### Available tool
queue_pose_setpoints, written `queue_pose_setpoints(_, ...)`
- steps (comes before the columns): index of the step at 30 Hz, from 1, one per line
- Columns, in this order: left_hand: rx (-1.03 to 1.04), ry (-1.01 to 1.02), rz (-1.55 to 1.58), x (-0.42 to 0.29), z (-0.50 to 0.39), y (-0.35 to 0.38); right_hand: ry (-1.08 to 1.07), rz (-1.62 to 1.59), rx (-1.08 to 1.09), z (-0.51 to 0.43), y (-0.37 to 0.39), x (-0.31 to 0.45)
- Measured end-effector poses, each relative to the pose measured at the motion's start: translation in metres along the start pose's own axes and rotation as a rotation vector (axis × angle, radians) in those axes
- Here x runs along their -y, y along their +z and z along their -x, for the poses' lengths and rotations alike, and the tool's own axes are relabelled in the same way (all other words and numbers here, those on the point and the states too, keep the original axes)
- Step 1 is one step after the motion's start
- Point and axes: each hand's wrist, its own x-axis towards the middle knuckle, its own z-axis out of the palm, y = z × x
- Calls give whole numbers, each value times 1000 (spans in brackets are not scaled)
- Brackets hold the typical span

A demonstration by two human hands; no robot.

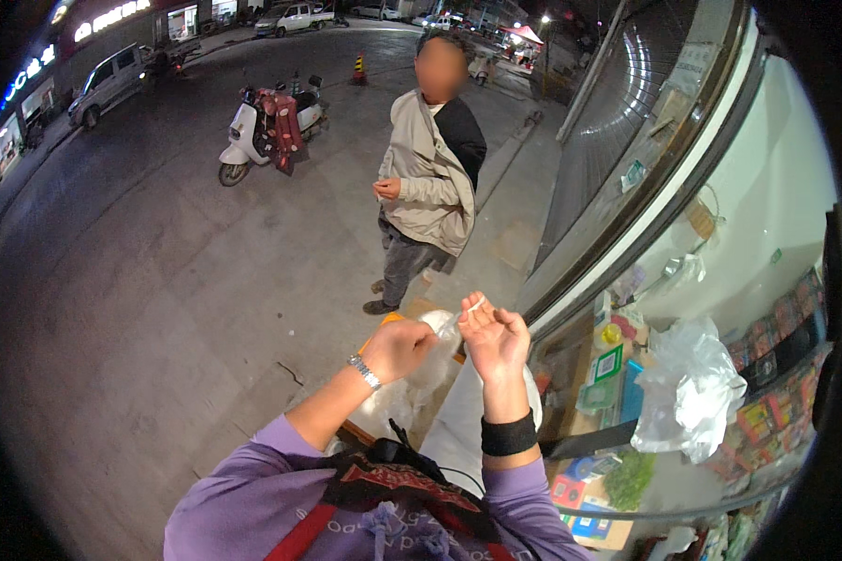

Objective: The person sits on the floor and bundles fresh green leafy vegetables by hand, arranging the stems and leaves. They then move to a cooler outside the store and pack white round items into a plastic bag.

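My left hand [400, 348], with a metal watch at its wrist, is curled beside a clear plastic bag [433, 350] and seems to pinch its edge; the fingertips are partly hidden. To its right my right hand [492, 340] is raised, palm up, fingers loosely bent, with a small white strip [476, 303] at the fingertips. A black band circles that wrist. Below the hands lie more clear plastic and a white sheet-like surface [452, 428]. An orange edge [379, 329] shows behind my left hand.
A person [428, 175] in a light jacket stands just ahead. A white scooter [256, 133] is parked further left. At right, beside a glass door frame, a crumpled plastic bag [691, 389], a card with a printed code [607, 362] and packets crowd the counter. A traffic cone [359, 70] stands beyond.
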Motion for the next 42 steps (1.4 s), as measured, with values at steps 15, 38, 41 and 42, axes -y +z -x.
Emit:
queue_pose_setpoints(15, -2, -493, 1784, 13, 35, 1, 53, 601, -108, 6, -24, -27)
queue_pose_setpoints(38, -35, -575, 1369, 60, 54, 14, 110, 414, -177, -8, -46, -38)
queue_pose_setpoints(41, -16, -557, 1520, 30, 37, -3, 96, 829, -45, -1, -34, -50)
queue_pose_setpoints(42, 34, -518, 1483, 30, 33, -2, 103, 942, 1, -2, -35, -51)
